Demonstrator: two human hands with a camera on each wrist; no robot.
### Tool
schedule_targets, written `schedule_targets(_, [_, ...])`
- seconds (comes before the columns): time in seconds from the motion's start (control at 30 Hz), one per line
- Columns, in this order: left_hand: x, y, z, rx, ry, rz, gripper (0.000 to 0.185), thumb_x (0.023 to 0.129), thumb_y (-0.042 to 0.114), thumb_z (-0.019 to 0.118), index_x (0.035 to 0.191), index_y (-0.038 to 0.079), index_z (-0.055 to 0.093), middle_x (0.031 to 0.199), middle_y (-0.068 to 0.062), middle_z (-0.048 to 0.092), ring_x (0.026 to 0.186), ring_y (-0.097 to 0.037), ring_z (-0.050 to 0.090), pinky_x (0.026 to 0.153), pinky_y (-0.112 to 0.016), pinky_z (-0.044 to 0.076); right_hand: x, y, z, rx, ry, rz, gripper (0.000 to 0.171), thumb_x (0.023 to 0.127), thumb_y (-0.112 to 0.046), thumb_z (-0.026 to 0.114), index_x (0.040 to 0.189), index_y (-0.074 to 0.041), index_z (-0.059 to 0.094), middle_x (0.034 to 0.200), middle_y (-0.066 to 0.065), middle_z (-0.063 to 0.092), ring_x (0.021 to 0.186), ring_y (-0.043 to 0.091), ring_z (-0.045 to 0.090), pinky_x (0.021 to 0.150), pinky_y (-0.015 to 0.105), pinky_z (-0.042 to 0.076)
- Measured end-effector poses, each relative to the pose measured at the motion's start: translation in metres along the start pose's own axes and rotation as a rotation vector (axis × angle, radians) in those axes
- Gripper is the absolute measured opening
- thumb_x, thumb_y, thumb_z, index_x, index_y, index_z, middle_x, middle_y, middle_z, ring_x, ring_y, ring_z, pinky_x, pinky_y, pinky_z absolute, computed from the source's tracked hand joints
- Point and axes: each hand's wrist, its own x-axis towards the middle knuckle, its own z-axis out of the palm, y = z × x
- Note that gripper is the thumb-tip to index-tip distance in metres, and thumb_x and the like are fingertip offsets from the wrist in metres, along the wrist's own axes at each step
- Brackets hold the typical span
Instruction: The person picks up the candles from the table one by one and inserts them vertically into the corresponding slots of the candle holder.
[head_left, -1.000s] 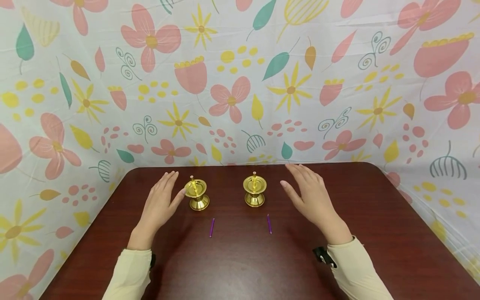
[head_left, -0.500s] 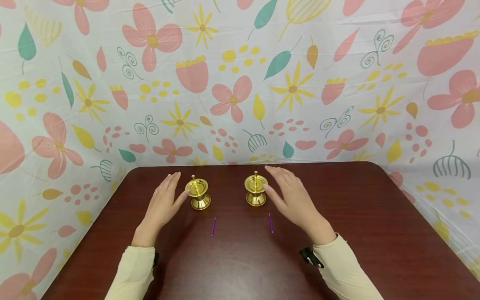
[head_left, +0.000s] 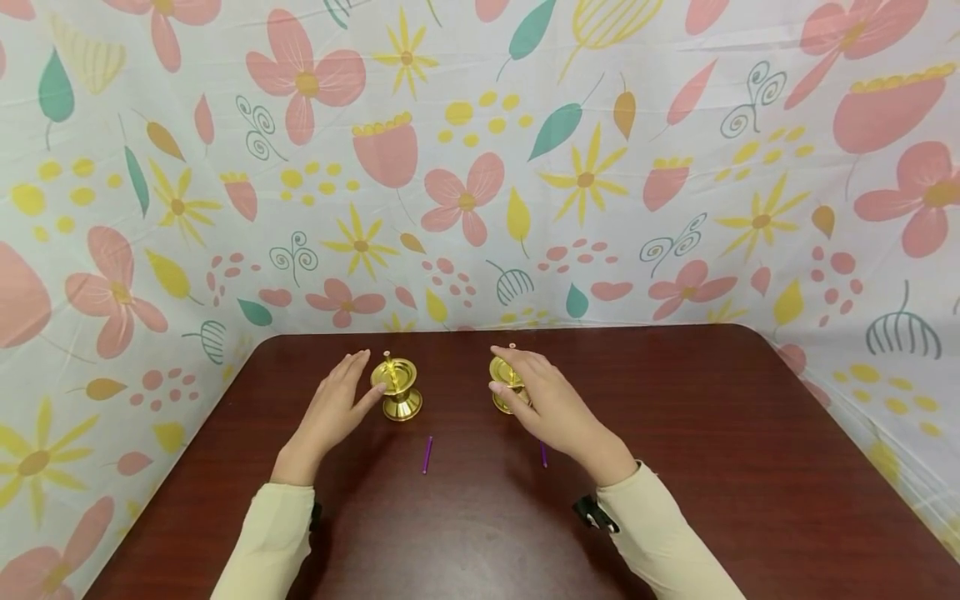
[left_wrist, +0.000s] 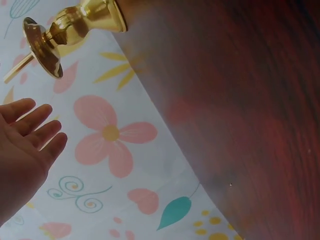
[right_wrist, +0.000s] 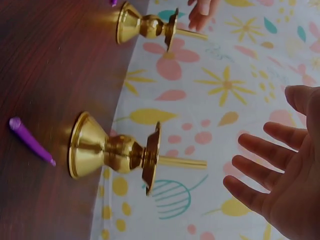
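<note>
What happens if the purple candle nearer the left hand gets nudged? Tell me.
The purple candle is a thin round stick lying flat on the smooth table, so it would probably roll sideways. It looks light, and being so slender it may snap if pinched hard.

the right hand (head_left: 551,404) hides most of the right candle holder (head_left: 504,377) and purple candle (head_left: 543,455).

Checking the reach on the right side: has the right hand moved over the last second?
Yes. The right hand has moved left, from right of the right brass candle holder to over it, its fingers spread.
</note>
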Motion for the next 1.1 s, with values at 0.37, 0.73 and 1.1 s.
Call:
schedule_targets(0.37, [0.004,-0.005,0.008,-0.11,-0.084,-0.031,0.07,0.098,0.041,0.054,0.151,0.005,0.027,0.154,-0.019,0.028,0.144,-0.037,0.019,0.108,-0.066,0.016,0.009,-0.007,0.019,0.019,-0.077,0.01,0.054,0.099,-0.035,0.055,0.145,-0.01,0.043,0.139,0.01,0.052,0.13,0.026,0.045,0.108,0.046,0.035])
schedule_targets(0.73, [0.009,-0.012,0.017,-0.147,-0.13,-0.03,0.07,0.098,0.04,0.055,0.152,0.005,0.027,0.155,-0.018,0.026,0.145,-0.036,0.017,0.109,-0.061,0.021,0.013,-0.006,0.036,0.022,-0.129,0.009,0.056,0.1,-0.039,0.051,0.146,-0.008,0.042,0.141,0.01,0.05,0.132,0.026,0.044,0.11,0.042,0.033])
schedule_targets(1.1, [0.012,-0.016,0.019,-0.145,-0.148,-0.021,0.069,0.098,0.041,0.054,0.151,0.006,0.028,0.154,-0.018,0.028,0.144,-0.036,0.018,0.109,-0.062,0.021,0.022,-0.01,0.047,0.035,-0.15,0.006,0.053,0.1,-0.037,0.051,0.141,-0.004,0.046,0.139,0.012,0.051,0.13,0.029,0.045,0.108,0.045,0.034])
